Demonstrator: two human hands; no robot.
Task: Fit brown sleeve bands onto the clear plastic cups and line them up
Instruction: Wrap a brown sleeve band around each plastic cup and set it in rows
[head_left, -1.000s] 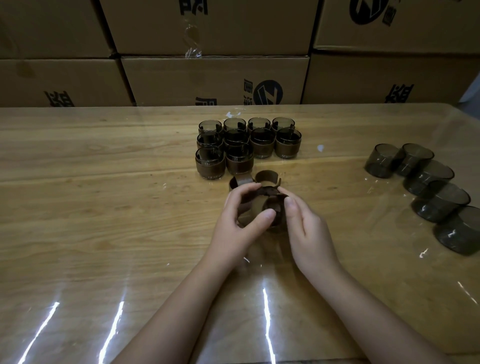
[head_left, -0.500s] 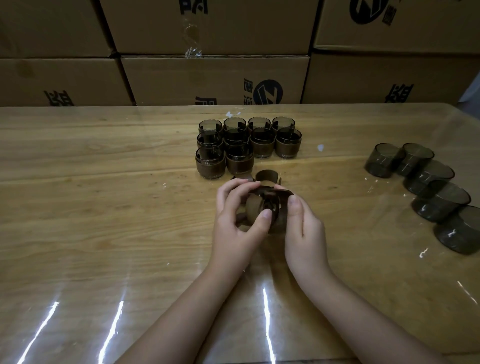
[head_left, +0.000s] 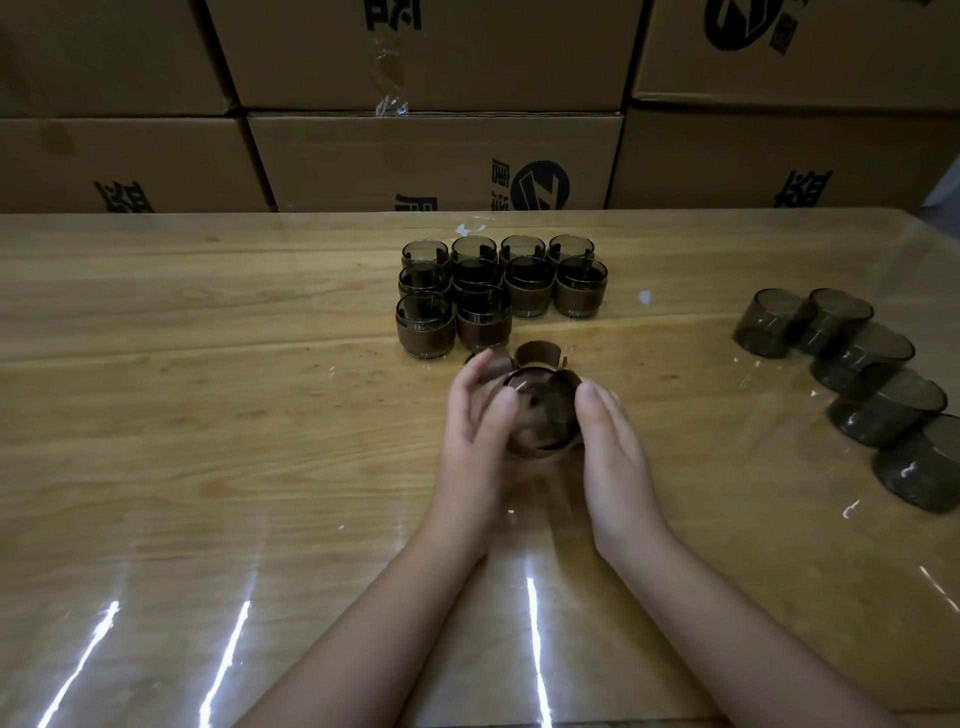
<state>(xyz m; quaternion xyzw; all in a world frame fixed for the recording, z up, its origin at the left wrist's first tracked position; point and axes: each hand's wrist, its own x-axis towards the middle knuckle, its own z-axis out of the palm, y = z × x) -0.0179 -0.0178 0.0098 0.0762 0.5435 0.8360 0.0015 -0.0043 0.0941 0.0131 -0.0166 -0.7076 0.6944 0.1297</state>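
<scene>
so the glossy wooden table (head_left: 208, 364) carries ten banded cups (head_left: 498, 291), smoky clear plastic with brown sleeves, standing upright just left of centre, packed touching in rows of four, four and two; brown cardboard boxes (head_left: 431, 161) with dark print are stacked along the far edge behind them; just in front of that block the person's left hand (head_left: 478, 421) is curled round one more smoky clear plastic cup (head_left: 545, 410), thumb on the near rim, fingers round its far left side; the cup sits between both hands near the table's middle, tipped so its mouth faces the camera; a brown sleeve band (head_left: 571, 377) hugs its wall; right behind it a couple of loose bands (head_left: 537, 353), brown and curled, lie on the table; the right hand (head_left: 618, 457) holds the cup's right side, thumb laid along it, other fingers hidden underneath; well off to the right a row of bare cups (head_left: 841, 358), same smoky plastic, lies on its sides, each touching the next, running toward the near right edge
</scene>
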